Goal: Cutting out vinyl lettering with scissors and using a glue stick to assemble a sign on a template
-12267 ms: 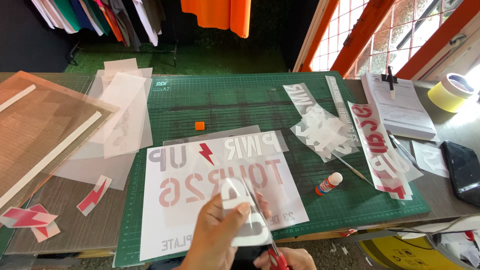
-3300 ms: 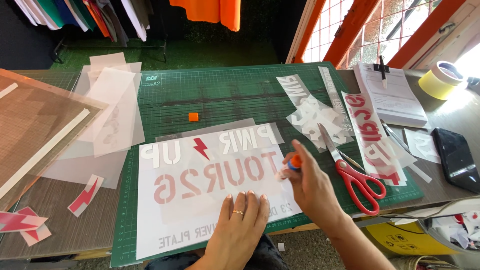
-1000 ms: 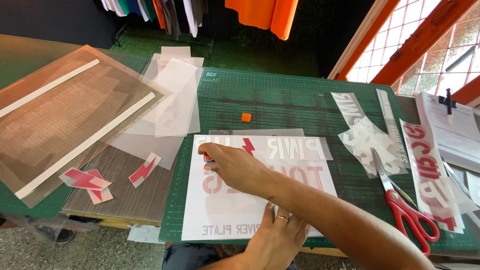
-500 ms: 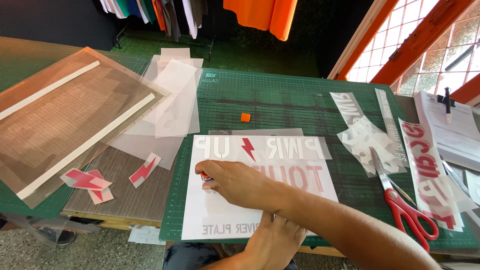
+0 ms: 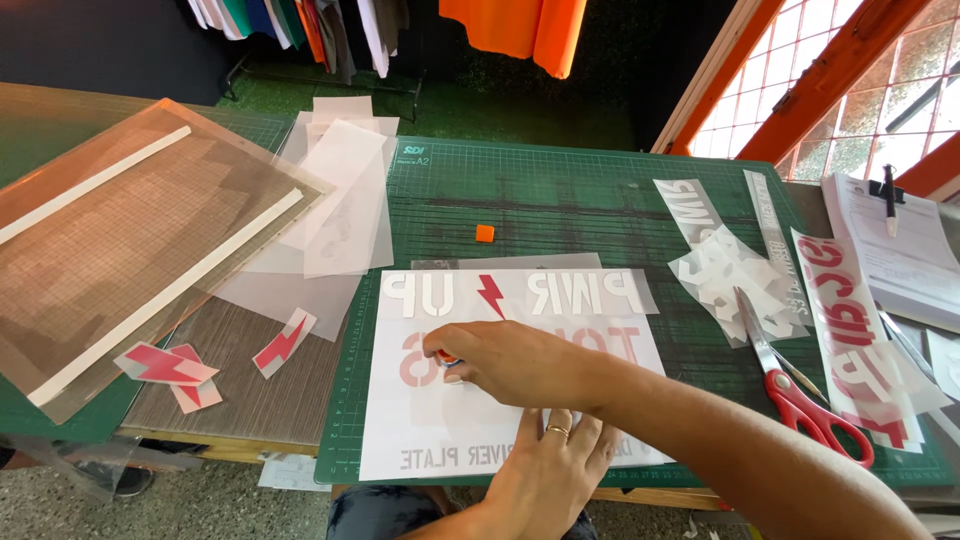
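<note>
On the green cutting mat [image 5: 560, 190], the right hand [image 5: 505, 362], pinching a small orange-tipped tool [image 5: 447, 358], has moved lower toward 7 o'clock on the lettered sheet [image 5: 440, 440], while the left hand [image 5: 550, 470] stays pressed flat.

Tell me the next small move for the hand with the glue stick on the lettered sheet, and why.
Probably draw the right hand sideways along the red lettering row. Its fingers press a small glue stick on the left end of the white sheet, the rest of that row lies to its right, and the left hand lies flat on the sheet's lower edge.
</note>
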